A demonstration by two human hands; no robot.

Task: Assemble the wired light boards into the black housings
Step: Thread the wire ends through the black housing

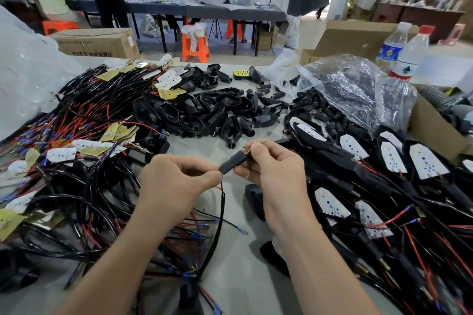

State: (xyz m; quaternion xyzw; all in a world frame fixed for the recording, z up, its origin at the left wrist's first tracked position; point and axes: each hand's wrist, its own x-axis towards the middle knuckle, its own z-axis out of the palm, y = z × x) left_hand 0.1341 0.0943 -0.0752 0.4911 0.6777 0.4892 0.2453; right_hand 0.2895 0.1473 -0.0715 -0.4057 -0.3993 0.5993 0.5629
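Head: black tubular sleeve (231, 165), brass tip (246, 152), wire (223, 202)

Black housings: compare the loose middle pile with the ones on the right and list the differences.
The middle-pile housings are empty; the right-side housings each hold a white light board. The middle-pile housings carry no wires; red and black wires trail from the right-side housings. The middle-pile housings lie jumbled at all angles; the right-side housings lie face up, side by side. Both are black with the same pointed shell and stem.
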